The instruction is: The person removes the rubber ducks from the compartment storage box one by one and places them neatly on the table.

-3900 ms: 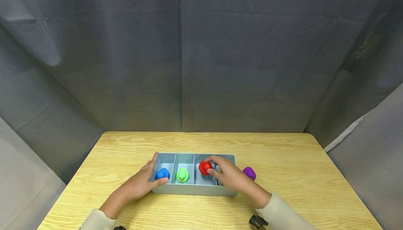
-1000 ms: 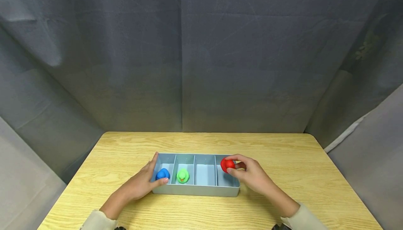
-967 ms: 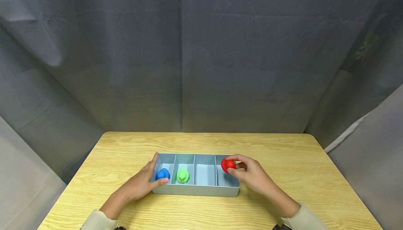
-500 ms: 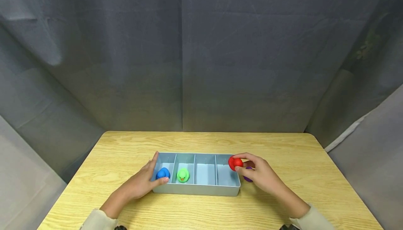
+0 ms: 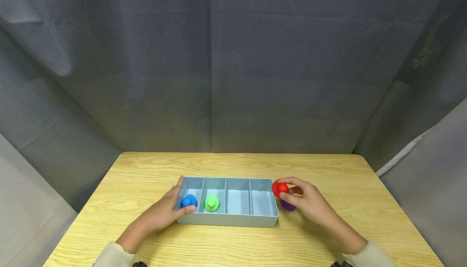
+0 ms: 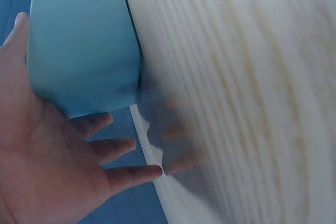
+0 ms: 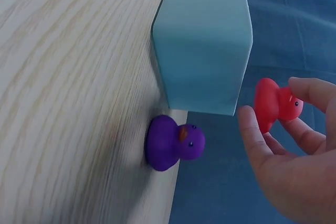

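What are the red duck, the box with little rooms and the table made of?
The red duck looks like rubber or soft plastic: smooth, evenly coloured, fairly matte. The box seems plastic, satiny: thin, smooth walls. The table could be wood or wood-look laminate: wavy grain lines, and a glossy top faintly mirroring the fingers in the left wrist view.

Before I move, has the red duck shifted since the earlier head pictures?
Yes, rightward: against the tray, the red duck went from the third compartment to past the right end, in the right hand.

Grey drapes (image 5: 233, 76); wood-grained table (image 5: 321, 169); faint, perhaps floral patch (image 5: 421, 58) at right.
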Action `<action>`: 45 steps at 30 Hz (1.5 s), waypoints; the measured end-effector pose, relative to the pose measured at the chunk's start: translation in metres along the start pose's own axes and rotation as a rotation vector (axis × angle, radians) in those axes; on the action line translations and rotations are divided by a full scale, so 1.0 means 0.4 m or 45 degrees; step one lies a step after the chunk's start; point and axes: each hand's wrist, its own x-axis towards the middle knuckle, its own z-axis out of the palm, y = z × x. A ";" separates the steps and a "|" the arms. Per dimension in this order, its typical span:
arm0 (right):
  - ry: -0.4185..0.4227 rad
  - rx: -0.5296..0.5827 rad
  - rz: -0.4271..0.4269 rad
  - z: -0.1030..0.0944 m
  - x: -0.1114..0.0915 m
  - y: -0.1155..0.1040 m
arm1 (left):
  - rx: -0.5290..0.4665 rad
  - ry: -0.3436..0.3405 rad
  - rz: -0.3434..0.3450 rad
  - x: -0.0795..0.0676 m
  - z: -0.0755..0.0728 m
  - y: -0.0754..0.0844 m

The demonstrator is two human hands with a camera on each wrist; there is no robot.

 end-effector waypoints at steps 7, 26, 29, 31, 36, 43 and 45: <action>0.013 -0.028 -0.002 -0.023 -0.007 0.015 | -0.001 0.001 -0.001 -0.001 0.000 0.002; 0.064 -0.107 -0.034 -0.066 -0.031 0.059 | -0.011 0.000 0.003 0.000 0.002 -0.003; 0.070 -0.109 -0.028 -0.071 -0.033 0.066 | -0.007 0.001 0.002 0.001 0.003 -0.004; 0.073 -0.119 -0.030 -0.075 -0.035 0.073 | -0.006 0.001 0.001 0.002 0.003 -0.004; 0.075 -0.164 -0.008 -0.086 -0.036 0.092 | -0.010 -0.002 -0.004 0.001 0.002 -0.003; 0.048 -0.191 0.007 -0.102 -0.040 0.116 | -0.012 -0.005 -0.006 0.000 0.001 -0.003; 0.047 -0.204 0.022 -0.106 -0.040 0.120 | -0.012 -0.005 -0.007 0.000 0.001 -0.003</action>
